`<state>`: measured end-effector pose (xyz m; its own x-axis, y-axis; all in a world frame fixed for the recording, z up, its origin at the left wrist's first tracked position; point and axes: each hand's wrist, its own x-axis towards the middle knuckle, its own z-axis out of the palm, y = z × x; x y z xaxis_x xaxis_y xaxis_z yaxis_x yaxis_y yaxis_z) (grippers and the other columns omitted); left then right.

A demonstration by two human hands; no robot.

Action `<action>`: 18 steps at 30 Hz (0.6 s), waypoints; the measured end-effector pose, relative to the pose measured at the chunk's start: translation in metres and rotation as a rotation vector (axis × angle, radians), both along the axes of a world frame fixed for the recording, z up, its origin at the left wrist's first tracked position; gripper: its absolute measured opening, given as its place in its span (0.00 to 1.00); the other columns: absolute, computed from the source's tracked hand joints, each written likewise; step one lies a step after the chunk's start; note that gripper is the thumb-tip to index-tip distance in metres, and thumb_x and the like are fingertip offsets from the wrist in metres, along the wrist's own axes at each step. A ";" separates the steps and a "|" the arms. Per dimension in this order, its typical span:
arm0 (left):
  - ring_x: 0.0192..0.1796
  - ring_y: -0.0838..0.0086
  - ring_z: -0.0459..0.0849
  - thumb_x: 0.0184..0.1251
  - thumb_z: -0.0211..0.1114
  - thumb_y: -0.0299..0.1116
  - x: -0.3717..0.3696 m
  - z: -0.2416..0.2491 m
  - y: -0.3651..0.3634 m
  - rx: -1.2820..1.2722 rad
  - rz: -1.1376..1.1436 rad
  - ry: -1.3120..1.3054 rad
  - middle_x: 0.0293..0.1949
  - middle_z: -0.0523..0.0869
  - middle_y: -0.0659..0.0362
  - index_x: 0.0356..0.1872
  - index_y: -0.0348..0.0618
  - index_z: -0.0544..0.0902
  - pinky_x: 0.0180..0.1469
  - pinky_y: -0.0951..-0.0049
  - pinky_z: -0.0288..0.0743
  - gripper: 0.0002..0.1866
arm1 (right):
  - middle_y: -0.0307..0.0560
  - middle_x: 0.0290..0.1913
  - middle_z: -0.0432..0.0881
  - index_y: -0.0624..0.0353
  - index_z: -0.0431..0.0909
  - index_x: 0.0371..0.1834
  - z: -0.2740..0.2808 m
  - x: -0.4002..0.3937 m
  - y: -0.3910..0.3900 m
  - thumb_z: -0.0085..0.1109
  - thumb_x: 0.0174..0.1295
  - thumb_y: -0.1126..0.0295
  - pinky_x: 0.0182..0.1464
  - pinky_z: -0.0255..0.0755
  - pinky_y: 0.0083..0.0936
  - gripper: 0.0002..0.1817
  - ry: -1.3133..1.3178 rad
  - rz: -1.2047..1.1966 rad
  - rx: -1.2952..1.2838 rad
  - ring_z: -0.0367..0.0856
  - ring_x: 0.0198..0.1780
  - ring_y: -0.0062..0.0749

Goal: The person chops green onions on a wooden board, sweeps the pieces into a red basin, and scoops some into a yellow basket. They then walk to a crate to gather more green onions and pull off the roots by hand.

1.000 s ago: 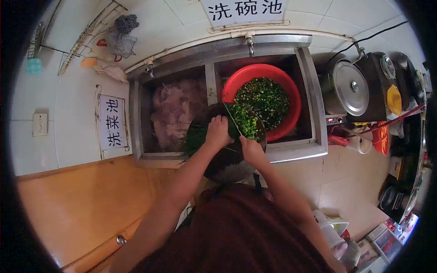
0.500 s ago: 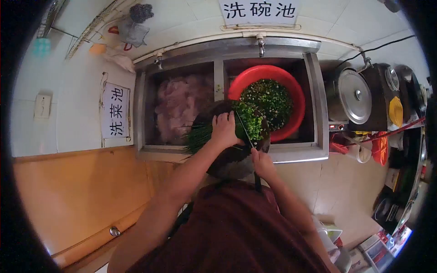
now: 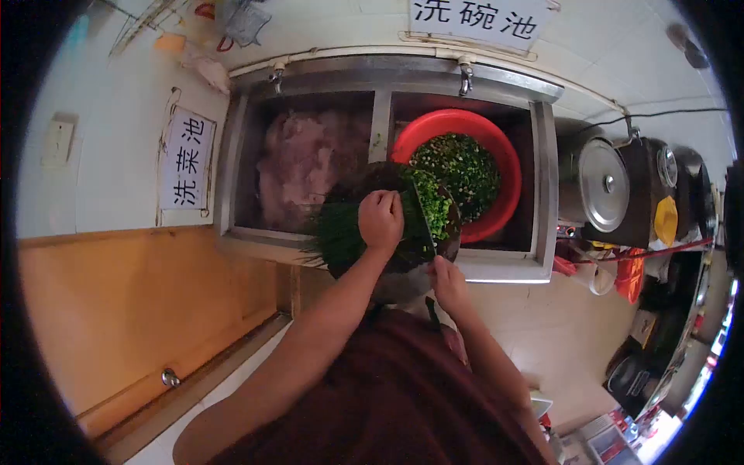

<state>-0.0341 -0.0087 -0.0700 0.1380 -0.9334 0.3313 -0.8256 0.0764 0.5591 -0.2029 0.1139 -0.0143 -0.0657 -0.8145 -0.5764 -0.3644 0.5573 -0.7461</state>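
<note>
My left hand [image 3: 381,221] is closed, its fingers curled down on a bunch of long thin scallions [image 3: 337,225]. The bunch lies across a dark round chopping board [image 3: 364,177] at the sink's front edge. In my right hand [image 3: 448,280] is the handle of a knife [image 3: 424,213], its blade pointing away from me just right of the bunch. Beyond the blade, chopped scallions [image 3: 436,208] lie on the board's right side. A red basin [image 3: 513,198] in the right sink bay holds more chopped scallions [image 3: 457,164], partly hidden by the board.
Pale pink raw meat [image 3: 298,163] fills much of the left sink bay [image 3: 248,116]. Two taps, the left tap [image 3: 277,77] and the right tap [image 3: 466,77], stand behind. A lidded metal pot [image 3: 603,184] is right of the sink. An orange wooden panel [image 3: 147,302] is at left.
The camera view has turned slightly. My left hand's fingers, earlier laid over the bunch, are now curled into a fist on it. The knife remains in my right hand beside the chopped pile.
</note>
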 end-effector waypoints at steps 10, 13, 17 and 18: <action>0.43 0.57 0.84 0.64 0.69 0.33 0.002 0.001 -0.002 -0.003 0.017 0.013 0.37 0.85 0.58 0.36 0.47 0.85 0.50 0.55 0.76 0.04 | 0.59 0.31 0.81 0.65 0.79 0.37 0.038 0.003 0.006 0.36 0.82 0.47 0.44 0.73 0.46 0.31 0.068 0.065 0.109 0.82 0.37 0.54; 0.43 0.58 0.84 0.63 0.69 0.33 0.002 0.000 -0.003 -0.016 0.009 0.008 0.37 0.85 0.59 0.35 0.47 0.84 0.50 0.55 0.75 0.04 | 0.62 0.33 0.82 0.65 0.80 0.38 0.033 0.004 0.005 0.36 0.82 0.47 0.45 0.73 0.47 0.32 0.104 0.076 0.121 0.83 0.40 0.58; 0.43 0.58 0.84 0.62 0.69 0.32 0.003 -0.003 -0.005 0.012 -0.002 -0.012 0.37 0.86 0.59 0.35 0.46 0.85 0.49 0.56 0.74 0.04 | 0.66 0.35 0.83 0.68 0.80 0.40 0.026 -0.001 -0.001 0.36 0.81 0.46 0.46 0.73 0.50 0.33 0.077 0.087 0.150 0.82 0.42 0.65; 0.43 0.58 0.84 0.61 0.70 0.32 0.003 -0.003 -0.004 0.006 -0.012 -0.012 0.38 0.86 0.59 0.35 0.47 0.84 0.50 0.56 0.74 0.04 | 0.66 0.35 0.83 0.68 0.80 0.40 0.022 0.000 -0.005 0.36 0.81 0.46 0.46 0.73 0.50 0.33 0.081 0.093 0.155 0.82 0.42 0.65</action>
